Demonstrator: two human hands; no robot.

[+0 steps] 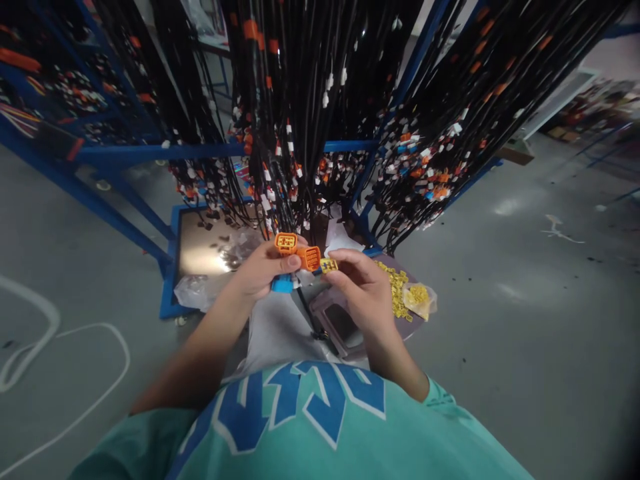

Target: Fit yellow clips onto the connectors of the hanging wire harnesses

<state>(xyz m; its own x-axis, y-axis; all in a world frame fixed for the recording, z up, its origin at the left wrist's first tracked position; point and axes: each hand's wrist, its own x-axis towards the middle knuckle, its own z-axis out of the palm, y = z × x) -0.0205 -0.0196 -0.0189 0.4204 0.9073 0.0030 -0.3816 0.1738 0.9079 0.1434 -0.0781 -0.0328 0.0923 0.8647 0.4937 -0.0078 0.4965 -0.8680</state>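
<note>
My left hand (261, 268) is closed around a bunch of wire connectors. Two orange connectors stick out of it: one (286, 243) has a yellow insert in its face, the other (311, 258) shows an orange face with cavities. A blue connector (283, 285) hangs below the fingers. Between thumb and fingers of my right hand (364, 283) is a small yellow connector insert (329, 266), close beside the right-hand orange connector. Whether the two touch I cannot tell.
A blue wheeled rack (200, 152) carries hanging bundles of black cable (290, 87) with white, orange and blue connectors. To the right, loose yellow inserts (397, 290) lie beside a plastic bag (420, 300) of more. A white hose (115, 347) curves across the floor at left.
</note>
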